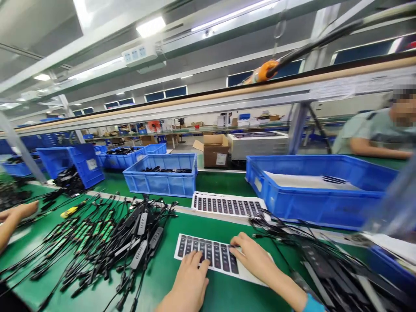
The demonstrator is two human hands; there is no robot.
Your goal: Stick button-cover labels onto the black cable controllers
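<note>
Crate (325,203) of blue plastic stands beyond the label sheet (214,255) and to its right. Cable pile (107,238) lies left of it, and a second sheet (227,204) just behind. Left hand (191,279) and right hand (255,258) rest fingertips on the label sheet, loosely spread, gripping nothing.

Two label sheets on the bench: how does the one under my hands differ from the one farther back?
The near sheet has the left hand and right hand resting on it; the far sheet is untouched. The near sheet lies on the green mat; the far sheet lies over the pale strip beside the blue crate. Both are white, with rows of dark oblong labels.
</note>
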